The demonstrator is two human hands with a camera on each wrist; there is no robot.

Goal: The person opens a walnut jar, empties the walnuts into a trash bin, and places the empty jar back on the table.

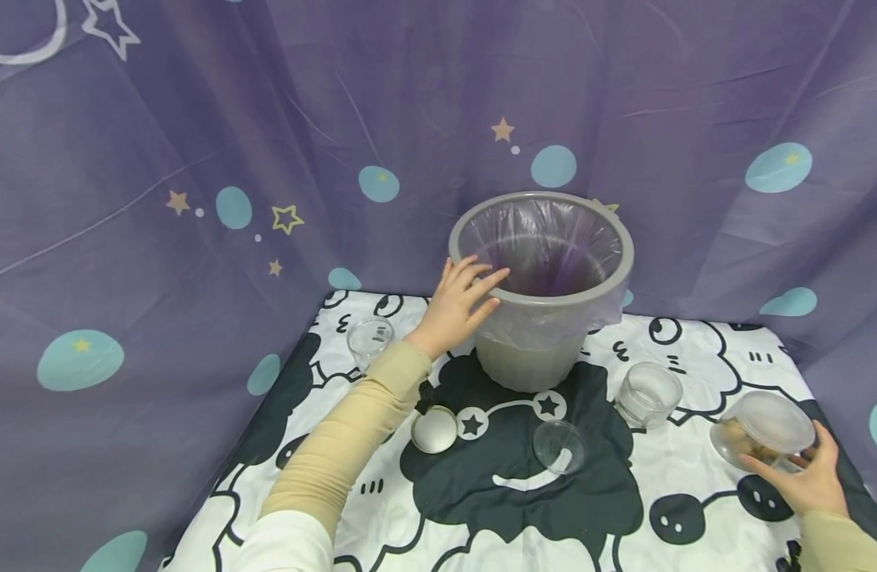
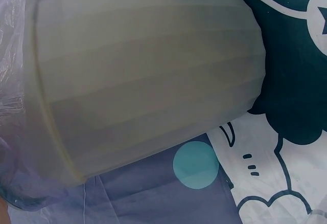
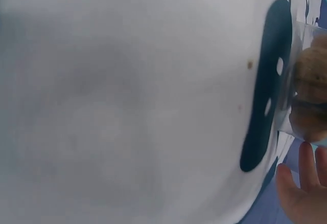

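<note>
A grey waste bin (image 1: 531, 349) with a clear plastic liner (image 1: 546, 262) stands at the back of the cloth-covered table. My left hand (image 1: 456, 306) is at the bin's left rim, its fingers spread and holding nothing; the bin's ribbed side fills much of the left wrist view. On the right stands a clear jar (image 1: 732, 445) with a translucent lid (image 1: 774, 421) and brown, rounded pieces (image 3: 311, 75) inside. My right hand (image 1: 810, 477) is beside that jar, fingers extended at its near side; whether they touch it I cannot tell.
An uncovered clear jar (image 1: 649, 393) sits right of the bin. Another clear container (image 1: 370, 342) is at the back left, partly behind my left arm. A round silvery lid (image 1: 434, 429) and a clear disc-like lid (image 1: 558, 446) lie before the bin. A purple curtain (image 1: 267, 119) hangs behind.
</note>
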